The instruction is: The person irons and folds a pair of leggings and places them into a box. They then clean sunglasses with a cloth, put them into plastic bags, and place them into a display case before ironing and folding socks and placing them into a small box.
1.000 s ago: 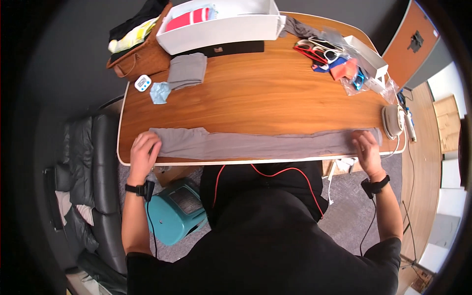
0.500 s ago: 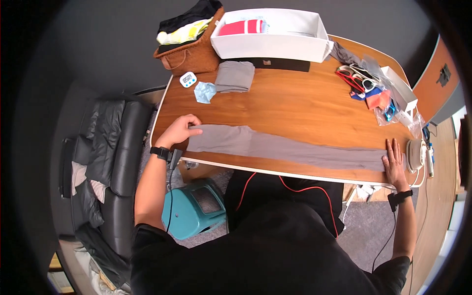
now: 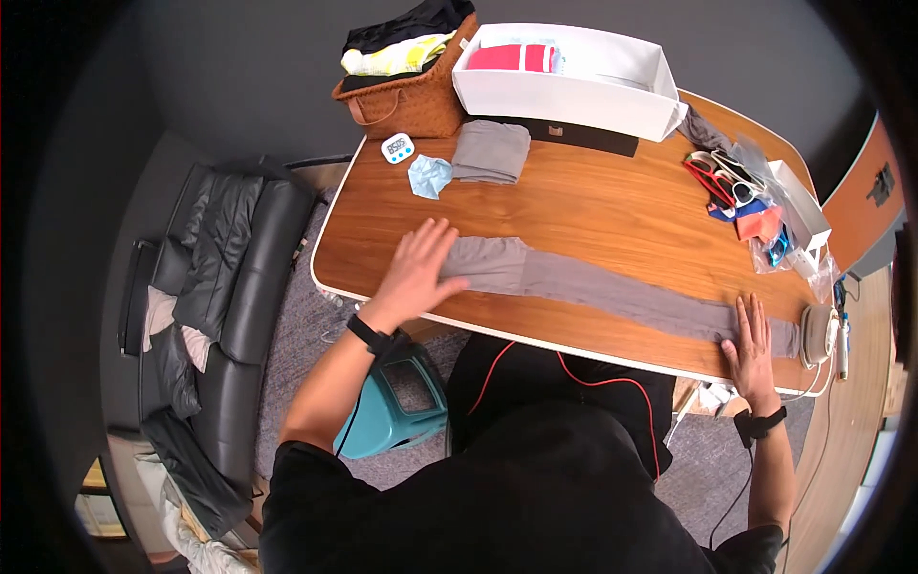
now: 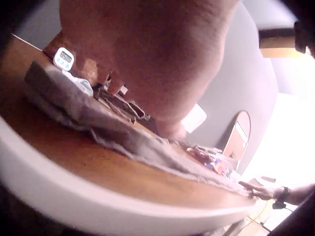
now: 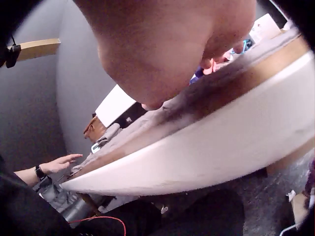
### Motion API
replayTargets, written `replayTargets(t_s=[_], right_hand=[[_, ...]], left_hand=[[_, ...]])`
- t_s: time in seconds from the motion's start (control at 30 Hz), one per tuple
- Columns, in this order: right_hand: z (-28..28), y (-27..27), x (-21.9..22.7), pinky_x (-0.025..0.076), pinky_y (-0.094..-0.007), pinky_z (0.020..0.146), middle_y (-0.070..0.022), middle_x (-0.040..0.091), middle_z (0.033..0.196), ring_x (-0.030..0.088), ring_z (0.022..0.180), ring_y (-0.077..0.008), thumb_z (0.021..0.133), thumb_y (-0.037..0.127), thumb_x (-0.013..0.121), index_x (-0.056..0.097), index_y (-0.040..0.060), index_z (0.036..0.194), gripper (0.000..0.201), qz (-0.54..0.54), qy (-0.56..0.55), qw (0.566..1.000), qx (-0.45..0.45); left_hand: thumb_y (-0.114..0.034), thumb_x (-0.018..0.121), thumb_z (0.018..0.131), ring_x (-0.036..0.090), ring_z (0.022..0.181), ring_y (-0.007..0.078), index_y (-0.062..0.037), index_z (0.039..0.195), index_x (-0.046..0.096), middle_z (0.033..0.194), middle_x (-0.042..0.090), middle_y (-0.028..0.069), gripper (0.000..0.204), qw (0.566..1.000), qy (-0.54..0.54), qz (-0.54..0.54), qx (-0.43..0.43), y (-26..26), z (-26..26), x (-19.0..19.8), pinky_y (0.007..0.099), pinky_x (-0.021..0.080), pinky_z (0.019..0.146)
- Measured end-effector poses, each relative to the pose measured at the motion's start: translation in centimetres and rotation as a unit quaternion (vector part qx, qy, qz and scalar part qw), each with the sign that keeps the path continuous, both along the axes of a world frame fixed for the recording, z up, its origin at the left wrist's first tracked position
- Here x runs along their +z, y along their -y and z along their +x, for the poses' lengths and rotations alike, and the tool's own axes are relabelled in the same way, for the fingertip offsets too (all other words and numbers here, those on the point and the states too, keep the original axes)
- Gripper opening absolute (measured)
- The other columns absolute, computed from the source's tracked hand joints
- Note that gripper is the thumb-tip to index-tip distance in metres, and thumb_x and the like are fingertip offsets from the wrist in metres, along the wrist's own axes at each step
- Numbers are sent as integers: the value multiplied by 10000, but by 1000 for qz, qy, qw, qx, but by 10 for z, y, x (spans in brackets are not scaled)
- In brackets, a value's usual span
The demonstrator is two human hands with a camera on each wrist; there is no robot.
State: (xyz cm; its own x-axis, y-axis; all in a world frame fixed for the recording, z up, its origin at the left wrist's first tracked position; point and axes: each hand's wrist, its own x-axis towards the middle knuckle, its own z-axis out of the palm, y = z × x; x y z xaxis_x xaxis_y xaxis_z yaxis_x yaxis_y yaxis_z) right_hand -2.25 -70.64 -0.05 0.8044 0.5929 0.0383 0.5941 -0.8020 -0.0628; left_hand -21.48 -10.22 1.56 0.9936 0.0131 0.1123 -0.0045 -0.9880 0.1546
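A grey cloth garment (image 3: 612, 287), laid out as a long narrow strip, runs along the front of the wooden table (image 3: 593, 210). My left hand (image 3: 416, 273) is at its left end, fingers straight and thumb spread, overlapping the cloth's edge in the head view. Near the other end, my right hand (image 3: 753, 349) rests flat on the cloth with fingers extended. A short piece of the strip shows beyond that hand. In the left wrist view the garment (image 4: 113, 130) looks slightly wrinkled.
Behind the strip lie a folded grey cloth (image 3: 491, 151), a pale blue crumpled piece (image 3: 430, 177) and a timer (image 3: 397, 147). A basket (image 3: 411, 107) and white box (image 3: 574, 91) stand at the back. Sunglasses (image 3: 712, 177) lie at right, near a corded beige device (image 3: 818, 335).
My left hand has gone from pinching the cloth's left end to lying straight-fingered over it. My right hand has flattened onto the right end. The head view has turned and shifted.
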Motion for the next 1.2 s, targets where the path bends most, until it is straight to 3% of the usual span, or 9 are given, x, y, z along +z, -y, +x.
replayTargets(t_s=[0.1, 0.43, 0.63, 0.73, 0.8, 0.93, 1.03, 1.13, 1.2], right_hand=[[3, 17, -13, 195, -590, 1294, -241, 206, 1769, 210, 1622, -457, 1090, 524, 495, 315, 92, 1701, 770, -61, 13, 998, -22], [0, 16, -2, 183, -612, 1297, -234, 204, 1773, 178, 1637, -449, 1054, 564, 538, 283, 85, 1711, 852, -47, 10, 998, -33], [-64, -151, 49, 278, -578, 1287, -249, 313, 1721, 299, 1590, -459, 894, 251, 815, 371, 35, 1659, 910, 154, -22, 982, 105], [-80, -260, 60, 420, -533, 1191, -268, 492, 1569, 483, 1458, -441, 913, 191, 772, 535, -8, 1512, 674, 231, -24, 945, 232], [-73, -321, 44, 494, -503, 1101, -263, 600, 1437, 586, 1335, -421, 939, 163, 716, 607, -17, 1417, 522, 239, -65, 926, 284], [-63, -410, 5, 515, -479, 1044, -240, 663, 1328, 636, 1237, -394, 956, 144, 649, 632, -27, 1356, 435, 197, -72, 921, 329], [-66, -430, -31, 420, -494, 1181, -261, 568, 1502, 533, 1414, -397, 1041, 297, 595, 538, -48, 1486, 566, 202, -56, 919, 333], [-68, -430, -44, 129, -549, 1334, -223, 172, 1783, 140, 1656, -385, 1096, 674, 330, 219, -41, 1689, 936, 15, -47, 953, 300], [-68, -429, -44, 139, -547, 1332, -227, 188, 1777, 155, 1653, -385, 1092, 680, 334, 231, -40, 1686, 939, 15, -44, 952, 301]], left_hand=[[-653, 682, 956, 152, 1652, 409, -82, 1708, 268, 1786, 166, 218, 1031, 996, -91, -3, -9, 1, -15, -28, 590, 163, 1312], [-787, 652, 893, 128, 1655, 407, -156, 1709, 308, 1790, 153, 211, 1087, 996, -74, 34, -45, -13, -17, -11, 590, 107, 1327], [-703, 708, 897, 125, 1660, 394, -93, 1707, 273, 1786, 170, 213, 1105, 999, -46, -9, -17, -4, -21, -13, 554, 103, 1335], [-646, 648, 982, 263, 1620, 388, -36, 1631, 424, 1717, 349, 229, 918, 1000, 12, -11, -18, -7, -20, -21, 545, 191, 1321], [-417, 650, 1049, 384, 1563, 386, -35, 1526, 564, 1625, 494, 213, 617, 994, 30, -107, 16, -19, -14, -34, 535, 290, 1279], [-284, 607, 1076, 403, 1551, 380, -7, 1503, 577, 1619, 504, 208, 509, 977, 7, -212, 17, -23, 4, -37, 518, 302, 1276], [-340, 600, 1079, 316, 1605, 351, 5, 1577, 480, 1699, 396, 204, 618, 998, 43, -23, -47, -15, 2, -52, 525, 240, 1306], [-457, 568, 1080, 235, 1641, 341, -2, 1653, 360, 1749, 292, 215, 761, 999, 7, 10, -32, -21, 2, -57, 540, 175, 1325], [-562, 563, 1056, 229, 1642, 352, -14, 1665, 349, 1748, 282, 230, 846, 999, 4, 22, -28, -24, 3, -56, 563, 156, 1324]])
